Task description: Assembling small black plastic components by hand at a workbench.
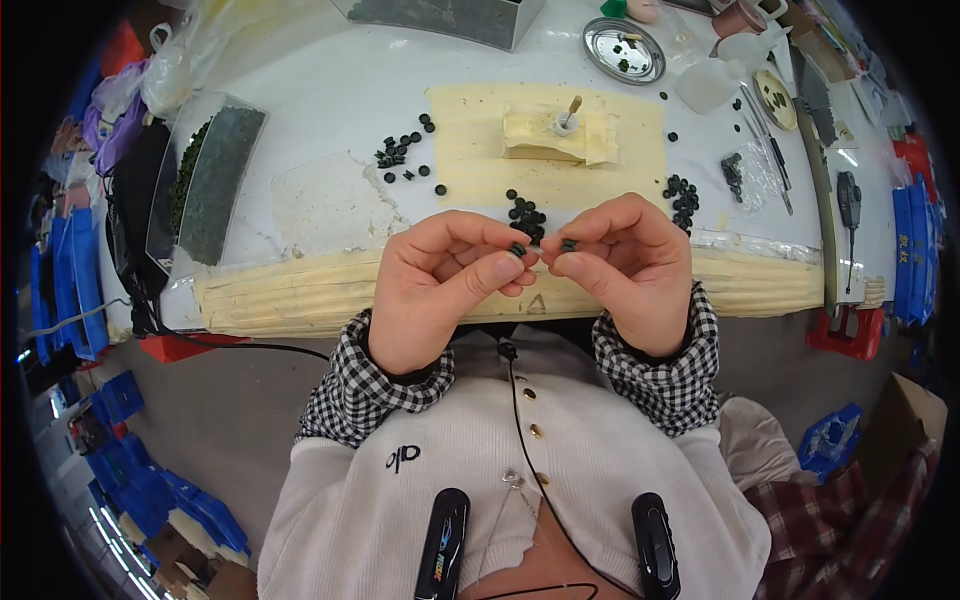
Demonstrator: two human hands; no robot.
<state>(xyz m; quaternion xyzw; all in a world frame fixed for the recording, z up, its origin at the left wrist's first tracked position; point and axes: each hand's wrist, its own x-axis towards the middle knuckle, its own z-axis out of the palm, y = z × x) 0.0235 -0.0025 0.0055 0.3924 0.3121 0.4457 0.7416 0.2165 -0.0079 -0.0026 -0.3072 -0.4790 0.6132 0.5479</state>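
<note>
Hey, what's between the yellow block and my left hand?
The head view shows some pale yellow sheet, then a cluster of small dark round pieces, between the yellow block and your left hand.

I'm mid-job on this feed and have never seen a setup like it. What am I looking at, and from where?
There is no machine here, just a person working with bare hands. The single picture comes from a wide camera worn on their head, looking down, so straight edges bend near the rim. Picture left is their left.

The left hand pinches a small dark piece, and the right hand pinches another dark piece, close together.

On the white table, beyond the hands, similar-looking dark pieces lie in a middle cluster, with more to either side. Farther back sit a pale yellow block with a small stick standing up from it and a round metal dish holding small bits.
</note>
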